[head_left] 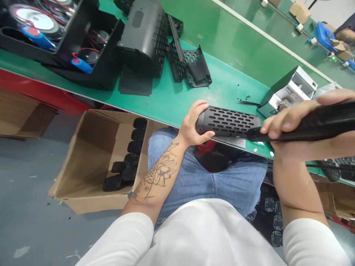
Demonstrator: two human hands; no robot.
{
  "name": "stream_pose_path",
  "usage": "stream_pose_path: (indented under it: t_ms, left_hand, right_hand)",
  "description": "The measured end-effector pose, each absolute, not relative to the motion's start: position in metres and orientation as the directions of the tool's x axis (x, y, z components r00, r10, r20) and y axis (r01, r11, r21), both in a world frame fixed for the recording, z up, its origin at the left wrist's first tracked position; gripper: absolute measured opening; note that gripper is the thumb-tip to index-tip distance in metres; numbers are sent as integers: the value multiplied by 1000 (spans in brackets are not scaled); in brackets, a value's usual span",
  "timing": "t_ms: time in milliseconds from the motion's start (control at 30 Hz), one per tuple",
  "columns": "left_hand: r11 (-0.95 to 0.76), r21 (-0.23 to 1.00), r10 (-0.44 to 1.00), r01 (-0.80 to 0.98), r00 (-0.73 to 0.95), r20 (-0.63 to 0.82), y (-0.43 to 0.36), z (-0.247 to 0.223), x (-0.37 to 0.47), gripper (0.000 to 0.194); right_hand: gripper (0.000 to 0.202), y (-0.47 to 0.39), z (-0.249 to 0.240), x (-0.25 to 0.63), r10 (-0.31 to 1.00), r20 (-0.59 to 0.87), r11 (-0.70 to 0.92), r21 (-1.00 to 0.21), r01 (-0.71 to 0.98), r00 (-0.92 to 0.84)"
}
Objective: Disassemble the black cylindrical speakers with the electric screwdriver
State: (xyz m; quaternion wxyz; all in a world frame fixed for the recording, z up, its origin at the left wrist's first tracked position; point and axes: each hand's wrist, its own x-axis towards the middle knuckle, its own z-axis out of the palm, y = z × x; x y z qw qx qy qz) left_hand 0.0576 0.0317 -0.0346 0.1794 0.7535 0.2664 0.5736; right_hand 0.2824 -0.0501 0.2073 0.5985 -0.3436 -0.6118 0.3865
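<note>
Nearest the camera is the seated worker's white top [210,236], with blue jeans [177,166] beyond it at the edge of the green bench [222,75]. At far left on the bench, open black enclosures [111,70] contain round speaker-like units [39,18], red wiring and blue cylindrical parts [82,65]. Below, on the floor, an open cardboard box [91,151] contains dark pads [135,146]. Right of the enclosures stands a closed black housing [138,33], then two perforated black panels [198,68]. The left hand [194,123] grips the left end of a perforated dark casing [231,122], which lies sideways at the bench's front edge, between both hands. The right hand [299,116] is closed around a black elongated tool [330,120]; its narrow end meets the casing's lower right edge in view, though actual contact cannot be confirmed. Behind the casing's right end lie slim tweezers [248,102], near a silver-grey device [273,96]. At upper far right, another person's arm [346,36] appears beside a blue tray [323,35].
</note>
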Motion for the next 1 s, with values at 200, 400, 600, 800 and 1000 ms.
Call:
stream_pose_path:
  t_ms: [200,400,600,800,1000]
  left_hand:
    - [-796,573,605,196,224,764,31,-31,58,93]
    - [-737,640,676,215,221,703,29,-31,58,97]
    - [-747,634,665,202,242,707,28,-31,57,97]
    - [-751,624,660,217,263,703,29,-28,57,94]
    - [-666,693,743,275,328,584,28,-21,60,102]
  right_hand:
    - [67,-38,173,255,850,527,526,-849,-41,-10]
    - [83,-34,187,261,929,355,366,-921,133,-103]
    - [82,-32,189,256,934,320,346,-921,178,-158]
    - [52,-24,176,259,871,399,408,-912,-30,-286]
    - [55,-28,171,252,906,393,359,-909,-211,-155]
